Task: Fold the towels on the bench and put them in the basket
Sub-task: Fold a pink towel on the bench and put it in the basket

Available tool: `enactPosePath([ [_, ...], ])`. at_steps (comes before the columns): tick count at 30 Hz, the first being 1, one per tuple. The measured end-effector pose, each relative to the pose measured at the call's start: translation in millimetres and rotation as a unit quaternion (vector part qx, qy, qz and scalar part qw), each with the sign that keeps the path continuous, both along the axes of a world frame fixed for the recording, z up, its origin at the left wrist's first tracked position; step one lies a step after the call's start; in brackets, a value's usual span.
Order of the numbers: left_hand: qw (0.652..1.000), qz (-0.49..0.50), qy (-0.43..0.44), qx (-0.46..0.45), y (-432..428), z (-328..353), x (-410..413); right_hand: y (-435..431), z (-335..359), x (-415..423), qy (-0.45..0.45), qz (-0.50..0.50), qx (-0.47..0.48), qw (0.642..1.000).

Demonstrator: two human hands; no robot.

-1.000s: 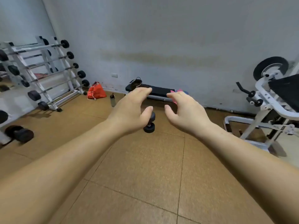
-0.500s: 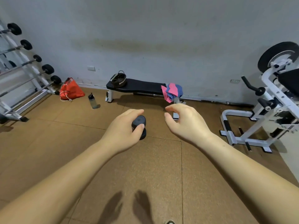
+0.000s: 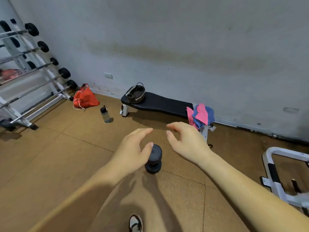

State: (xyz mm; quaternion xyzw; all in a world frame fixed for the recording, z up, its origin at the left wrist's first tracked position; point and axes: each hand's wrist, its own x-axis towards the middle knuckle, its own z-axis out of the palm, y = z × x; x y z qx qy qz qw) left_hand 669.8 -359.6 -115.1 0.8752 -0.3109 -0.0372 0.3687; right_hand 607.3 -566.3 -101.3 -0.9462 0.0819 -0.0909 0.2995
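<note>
Since a moment ago the left hand (image 3: 132,151) and the right hand (image 3: 187,141) have dropped a bit lower in the view. The black surface (image 3: 163,104) looks nearer, and a shoe (image 3: 135,223) now peeks in at the bottom edge.

Far on the left, a white rack (image 3: 57,82) holds long bars with round black weights on their ends. By its foot, a red bag (image 3: 86,97) sits on the brown floor (image 3: 58,156), close to the grey wall (image 3: 184,47). A dark bottle (image 3: 105,114) stands upright just to the right of the bag, near the left leg of the surface.

The dark basket (image 3: 135,94) sits on the left end of the surface. It is tipped a little, so its mouth shows. I cannot tell if anything is in it.

The left hand is stretched out in the air with its fingers loose and almost straight. It holds nothing. Its thumb shows in front of a black dumbbell (image 3: 154,159) that stands on end on the floor. I cannot tell if the thumb touches it.

The right hand is out in the air too, near the left one but apart from it. Its fingers are softly curled and it holds nothing.

The towels (image 3: 200,114), pink and blue, lie in a messy pile on the right end of the surface and hang over its edge. They are not folded, and they are well apart from the basket. Neither hand touches them.

Far on the right, a white metal frame (image 3: 284,151) with black pads stands on the floor.
</note>
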Motion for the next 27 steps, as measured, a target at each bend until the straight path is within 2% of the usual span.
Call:
enactPosePath([
  [6, 1.000, 0.018, -0.004, -0.011, -73, -34, 177, -69, -26, 163, 0.012, -0.017, 0.000, 1.000],
  [10, 0.999, -0.021, 0.013, 0.037, -141, -48, 286, -135, -34, 254, 0.005, -0.062, 0.020, 0.998],
  [14, 0.992, -0.067, 0.086, 0.068, -226, -61, 370, -213, -54, 324, 0.012, -0.114, 0.059, 0.992],
  [21, 0.985, -0.100, 0.094, 0.106, -379, -104, 509, -359, -102, 456, 0.034, -0.161, 0.110, 0.980],
  [27, 0.980, -0.119, 0.104, 0.119, -471, -100, 611, -444, -103, 552, 0.090, -0.158, 0.065, 0.981],
])
